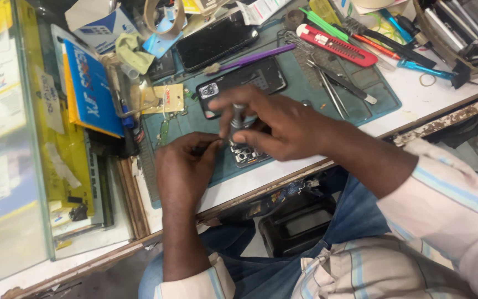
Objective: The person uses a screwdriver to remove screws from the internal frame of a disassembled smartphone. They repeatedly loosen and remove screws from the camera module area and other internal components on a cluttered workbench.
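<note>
Teal work mat (300, 88), red utility knife (336, 45), purple brush (253, 58), blue box (92, 88), pale blue-striped sleeve (449, 205).

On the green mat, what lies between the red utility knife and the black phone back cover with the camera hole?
In the head view, metal tweezers lie on the green mat between the red utility knife and the black phone back cover.

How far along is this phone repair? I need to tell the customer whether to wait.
Done: the back cover is off and lies on the green mat. In hand: the right hand holds a metal screwdriver upright on the opened phone, which the left hand steadies. Left: the phone is still open and the cover is not refitted. How many screws remain is hidden by the hands.
</note>
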